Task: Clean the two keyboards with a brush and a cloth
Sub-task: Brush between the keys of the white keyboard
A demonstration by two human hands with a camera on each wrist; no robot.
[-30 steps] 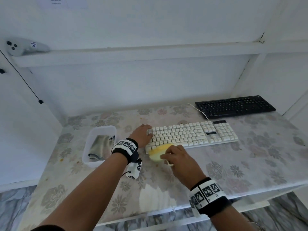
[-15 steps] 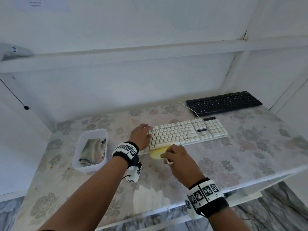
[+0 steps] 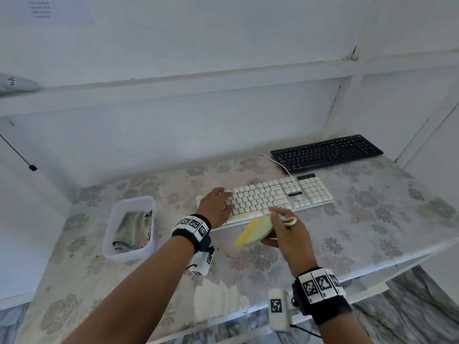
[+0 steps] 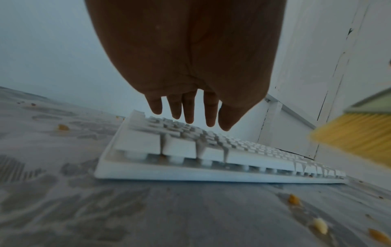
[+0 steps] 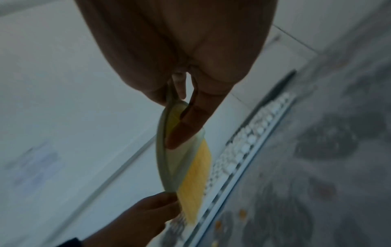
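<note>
A plain home corner set up as a desk: white-painted walls (image 3: 223, 40) with a ledge, a table under a grey floral-print plastic cover (image 3: 372, 219), marbled floor tiles (image 3: 422, 306) at five o'clock, a printed paper notice (image 3: 64, 8) at eleven o'clock.

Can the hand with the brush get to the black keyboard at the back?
Probably yes. The right hand holds the brush lifted above the table, and only the low white keyboard lies before the black keyboard.

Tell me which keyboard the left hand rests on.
The white keyboard, nearer the person; the left hand lies on its left end. The black keyboard sits untouched behind.
</note>
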